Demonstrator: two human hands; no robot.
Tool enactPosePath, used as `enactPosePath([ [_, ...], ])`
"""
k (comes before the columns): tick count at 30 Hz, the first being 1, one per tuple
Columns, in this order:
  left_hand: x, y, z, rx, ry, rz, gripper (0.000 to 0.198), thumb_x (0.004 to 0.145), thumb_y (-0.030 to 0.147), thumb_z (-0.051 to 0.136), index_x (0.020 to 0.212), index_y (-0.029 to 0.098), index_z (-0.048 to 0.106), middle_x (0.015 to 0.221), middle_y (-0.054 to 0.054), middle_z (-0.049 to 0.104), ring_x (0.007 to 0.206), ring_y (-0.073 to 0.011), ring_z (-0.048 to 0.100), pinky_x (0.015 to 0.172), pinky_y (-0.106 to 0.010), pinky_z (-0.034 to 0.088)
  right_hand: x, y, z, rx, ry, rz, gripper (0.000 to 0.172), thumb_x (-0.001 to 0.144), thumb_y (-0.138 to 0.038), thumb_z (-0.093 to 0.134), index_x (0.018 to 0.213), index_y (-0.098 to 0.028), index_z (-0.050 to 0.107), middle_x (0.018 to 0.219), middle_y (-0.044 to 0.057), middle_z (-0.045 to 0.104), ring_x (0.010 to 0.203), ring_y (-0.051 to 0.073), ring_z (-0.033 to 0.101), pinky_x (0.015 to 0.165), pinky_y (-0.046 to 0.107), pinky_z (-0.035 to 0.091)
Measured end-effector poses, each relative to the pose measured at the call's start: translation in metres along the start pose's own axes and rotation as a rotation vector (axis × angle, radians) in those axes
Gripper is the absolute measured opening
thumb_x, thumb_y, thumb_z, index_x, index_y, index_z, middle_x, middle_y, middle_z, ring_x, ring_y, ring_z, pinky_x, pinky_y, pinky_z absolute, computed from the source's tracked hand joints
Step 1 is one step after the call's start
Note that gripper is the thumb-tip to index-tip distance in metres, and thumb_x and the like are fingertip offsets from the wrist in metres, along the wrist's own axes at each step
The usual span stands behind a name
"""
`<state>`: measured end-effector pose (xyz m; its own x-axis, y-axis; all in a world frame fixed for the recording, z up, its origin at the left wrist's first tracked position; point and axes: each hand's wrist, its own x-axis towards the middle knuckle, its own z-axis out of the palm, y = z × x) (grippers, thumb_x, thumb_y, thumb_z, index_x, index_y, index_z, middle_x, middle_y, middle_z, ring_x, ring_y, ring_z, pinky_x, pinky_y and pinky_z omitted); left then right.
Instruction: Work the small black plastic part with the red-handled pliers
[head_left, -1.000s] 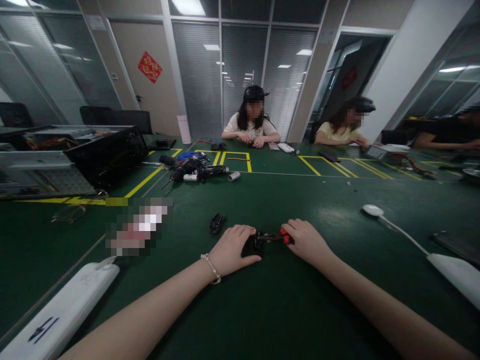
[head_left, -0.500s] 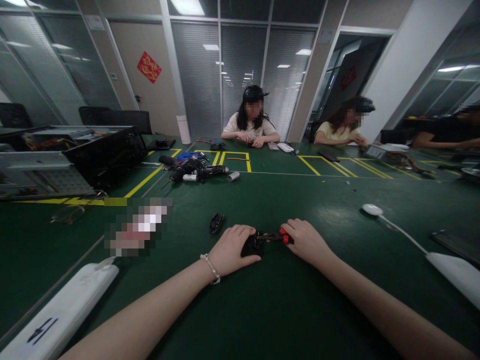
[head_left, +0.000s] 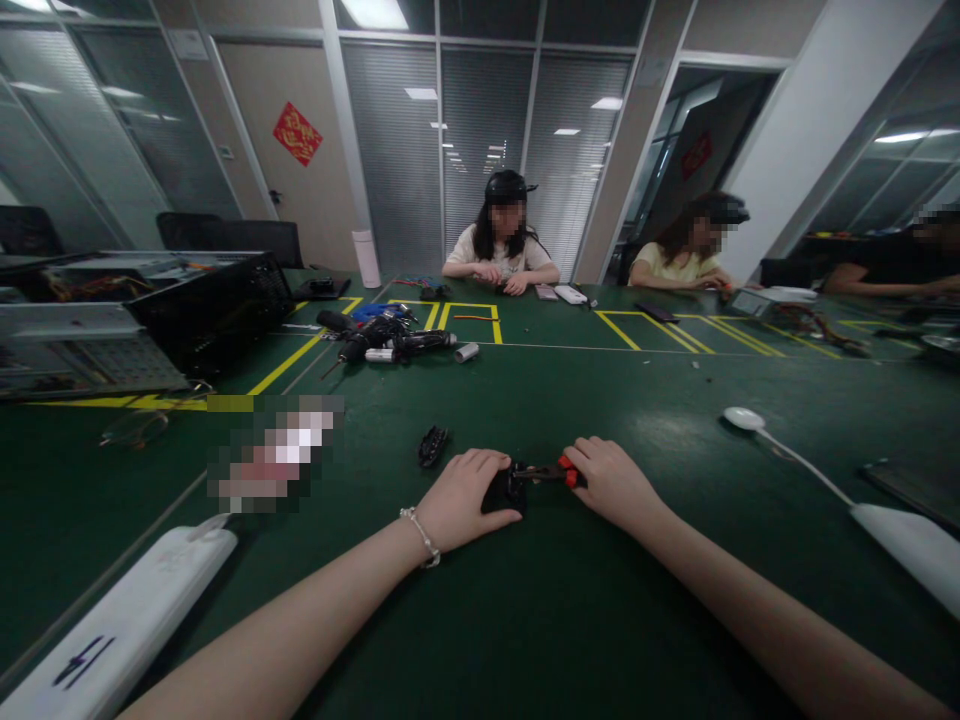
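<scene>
Small black blocky part (head_left: 498, 492): lies on green tabletop (head_left: 637, 610). Left hand (head_left: 466, 497): half-curled, holds the part's left side. Right hand (head_left: 611, 480): closed around red-handled dark metal pliers (head_left: 551, 474) right of the part, tips at its edge. Ridged black piece (head_left: 433, 447): beyond-left of the part.

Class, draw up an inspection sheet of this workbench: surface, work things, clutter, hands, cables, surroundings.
Surface: green tabletop with yellow lines.
Work things: black part, partly hidden; red-handled pliers, tips at the part.
Clutter: small black piece beyond the left hand; dark tool pile; computer case.
Hands: left hand holds the black part; right hand grips the pliers.
Cables: wires far right, ends unclear.
Surroundings: three seated people; glass panels; door.
</scene>
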<state>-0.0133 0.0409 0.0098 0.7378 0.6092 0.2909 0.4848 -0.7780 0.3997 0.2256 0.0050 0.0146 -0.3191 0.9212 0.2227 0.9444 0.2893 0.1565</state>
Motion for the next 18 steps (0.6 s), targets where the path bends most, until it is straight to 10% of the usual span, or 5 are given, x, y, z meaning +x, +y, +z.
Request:
enactPosePath([
  [18,0.001,0.0009,-0.003,-0.018,-0.02,-0.015,0.055,0.071,0.046,0.061,0.114,0.02,0.041,0.117,-0.007,0.049,0.107,-0.0248,0.045,0.09,-0.042,0.035,-0.0002,0.0008,0.0023,0.005,0.007,0.006,0.029,0.064,-0.017,0.055,0.093,-0.016,0.056,0.091,0.008,0.057,0.082,0.02,0.051,0.073,0.034,0.039],
])
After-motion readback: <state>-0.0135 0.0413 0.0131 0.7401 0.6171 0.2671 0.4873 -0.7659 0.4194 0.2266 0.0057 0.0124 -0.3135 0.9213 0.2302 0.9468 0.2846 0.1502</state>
